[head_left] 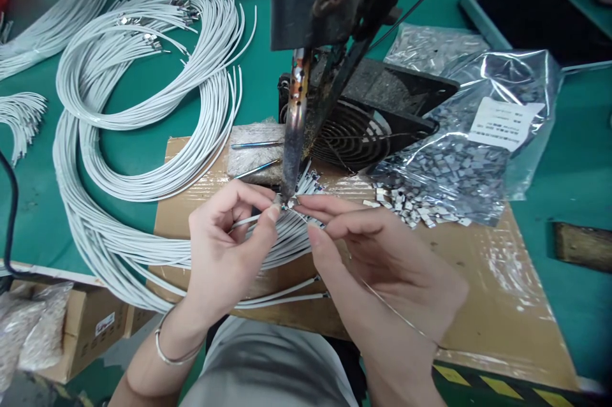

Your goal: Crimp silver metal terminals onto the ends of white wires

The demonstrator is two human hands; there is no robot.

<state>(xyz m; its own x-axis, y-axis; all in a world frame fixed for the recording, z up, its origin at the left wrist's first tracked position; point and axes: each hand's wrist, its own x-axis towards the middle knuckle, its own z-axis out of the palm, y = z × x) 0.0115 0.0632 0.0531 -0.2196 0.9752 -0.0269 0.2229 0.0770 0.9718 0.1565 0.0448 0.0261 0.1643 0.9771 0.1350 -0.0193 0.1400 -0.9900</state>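
My left hand (229,247) is closed, thumb and fingertips pinching a white cable (246,221) whose end is at the tip of a mounted soldering iron (293,152). The iron points downward from its stand. A thin strand of solder wire (392,310) runs through my right hand (377,260), gripped between its fingers and leading toward the same tip. A small metal piece (291,203) sits right by the tip, partly hidden by the fingers. Beneath both hands, a bundle of white cables (282,244) lies across a brown cardboard sheet (488,292).
Coiled white cables (143,107) fill the left of the green table. Behind the iron stands a black fan (358,133). Loose metal connectors (415,206) spill beside a clear labelled bag (502,126). A phone (540,18) lies at the upper right. A wrapped block (253,145) adjoins the iron.
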